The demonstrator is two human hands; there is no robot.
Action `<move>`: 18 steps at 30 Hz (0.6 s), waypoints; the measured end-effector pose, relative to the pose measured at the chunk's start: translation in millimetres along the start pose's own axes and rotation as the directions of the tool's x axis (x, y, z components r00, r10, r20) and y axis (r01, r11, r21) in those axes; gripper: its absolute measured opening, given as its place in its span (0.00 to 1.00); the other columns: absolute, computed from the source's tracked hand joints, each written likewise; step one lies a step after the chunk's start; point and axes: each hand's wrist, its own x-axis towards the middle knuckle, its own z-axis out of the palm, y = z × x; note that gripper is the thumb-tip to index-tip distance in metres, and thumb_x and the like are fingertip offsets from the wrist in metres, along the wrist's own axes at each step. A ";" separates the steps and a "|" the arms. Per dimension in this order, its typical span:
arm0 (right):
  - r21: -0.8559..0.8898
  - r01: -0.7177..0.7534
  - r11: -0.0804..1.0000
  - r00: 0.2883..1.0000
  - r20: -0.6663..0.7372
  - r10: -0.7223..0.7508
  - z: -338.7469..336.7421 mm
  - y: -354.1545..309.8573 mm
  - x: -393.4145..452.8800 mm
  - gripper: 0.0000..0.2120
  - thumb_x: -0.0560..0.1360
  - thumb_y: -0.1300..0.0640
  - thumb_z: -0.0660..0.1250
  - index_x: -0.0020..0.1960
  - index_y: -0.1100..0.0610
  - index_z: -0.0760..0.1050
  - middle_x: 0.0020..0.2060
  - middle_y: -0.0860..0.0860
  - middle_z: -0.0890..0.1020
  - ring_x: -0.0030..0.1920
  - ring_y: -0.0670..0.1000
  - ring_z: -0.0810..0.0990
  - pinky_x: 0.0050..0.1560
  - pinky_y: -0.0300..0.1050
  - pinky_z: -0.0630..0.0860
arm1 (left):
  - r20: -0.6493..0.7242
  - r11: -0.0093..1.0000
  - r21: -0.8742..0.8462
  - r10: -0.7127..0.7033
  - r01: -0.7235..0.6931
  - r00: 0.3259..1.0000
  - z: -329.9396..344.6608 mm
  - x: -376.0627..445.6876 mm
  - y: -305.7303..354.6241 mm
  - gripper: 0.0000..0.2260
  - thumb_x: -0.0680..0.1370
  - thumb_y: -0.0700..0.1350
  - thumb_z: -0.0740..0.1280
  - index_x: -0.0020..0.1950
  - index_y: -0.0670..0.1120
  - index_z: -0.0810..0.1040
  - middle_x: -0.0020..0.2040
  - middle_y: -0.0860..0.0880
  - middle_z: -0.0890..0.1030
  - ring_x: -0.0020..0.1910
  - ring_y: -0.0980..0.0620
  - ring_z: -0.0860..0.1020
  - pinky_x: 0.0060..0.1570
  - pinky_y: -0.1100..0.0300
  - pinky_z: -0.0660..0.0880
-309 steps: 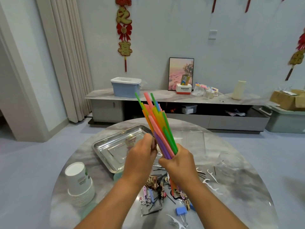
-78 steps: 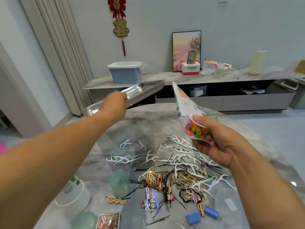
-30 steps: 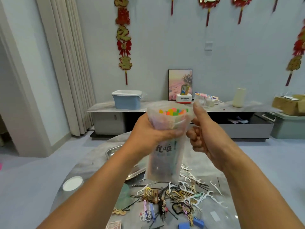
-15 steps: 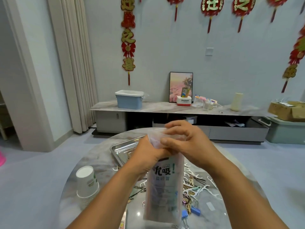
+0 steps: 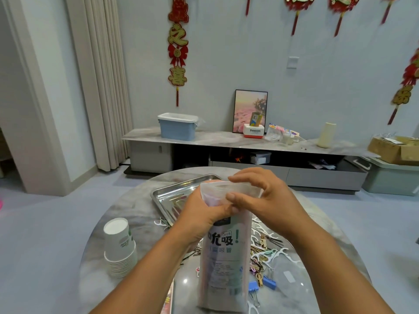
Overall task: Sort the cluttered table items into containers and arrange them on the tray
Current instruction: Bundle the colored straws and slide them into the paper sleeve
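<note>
Translucent plastic straw bag upright; left hand grip clasps neck, right hand pinches top.

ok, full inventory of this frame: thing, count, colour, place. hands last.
printed plastic straw bag: one, whitish, upright, held over the table
shallow steel tray: one, silver, far table side
stacked paper cups: one stack, white, table left
plastic floss picks: many, white, table right
blue binder clips: at least two, near edge
dark hairpins: several, among the picks
round marble table: one, grey
lidded storage box: one, blue, wall cabinet
left hand: grip round bag neck
right hand: pinches bag mouth
</note>
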 end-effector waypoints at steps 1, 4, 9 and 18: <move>-0.010 0.005 1.000 1.000 -0.017 -0.005 -1.3 1.4 -0.4 0.16 0.67 0.38 0.75 0.53 0.41 0.84 0.56 0.33 0.78 0.63 0.37 0.73 0.61 0.36 0.70 | -0.004 1.000 -0.011 0.004 -0.004 1.000 -0.4 -0.1 0.5 0.27 0.67 0.40 0.82 0.64 0.43 0.77 0.56 0.40 0.85 0.56 0.40 0.84 0.53 0.49 0.81; -0.013 -0.063 0.998 0.998 0.025 0.063 -7.8 5.5 1.5 0.17 0.64 0.32 0.73 0.48 0.39 0.85 0.55 0.33 0.78 0.59 0.35 0.74 0.55 0.36 0.71 | 0.006 1.000 -0.019 0.014 -0.014 1.000 -2.8 0.2 1.8 0.27 0.69 0.38 0.80 0.66 0.41 0.76 0.57 0.41 0.84 0.58 0.40 0.83 0.56 0.46 0.81; 0.085 -0.152 0.985 0.974 0.184 0.135 -11.3 10.5 4.7 0.12 0.69 0.39 0.76 0.47 0.44 0.86 0.50 0.39 0.84 0.52 0.41 0.82 0.56 0.52 0.80 | 0.046 1.000 -0.030 0.002 -0.001 0.999 -4.1 -2.5 -1.4 0.25 0.71 0.36 0.79 0.66 0.41 0.76 0.58 0.40 0.84 0.59 0.40 0.83 0.56 0.48 0.81; 0.043 -0.126 0.991 0.968 0.226 0.113 -2.2 3.4 6.9 0.16 0.69 0.37 0.73 0.51 0.44 0.87 0.62 0.34 0.76 0.61 0.36 0.76 0.61 0.42 0.75 | 0.112 1.000 0.017 -0.018 0.016 0.994 4.8 -1.0 -5.8 0.25 0.71 0.32 0.76 0.64 0.49 0.79 0.56 0.43 0.85 0.57 0.42 0.84 0.52 0.53 0.81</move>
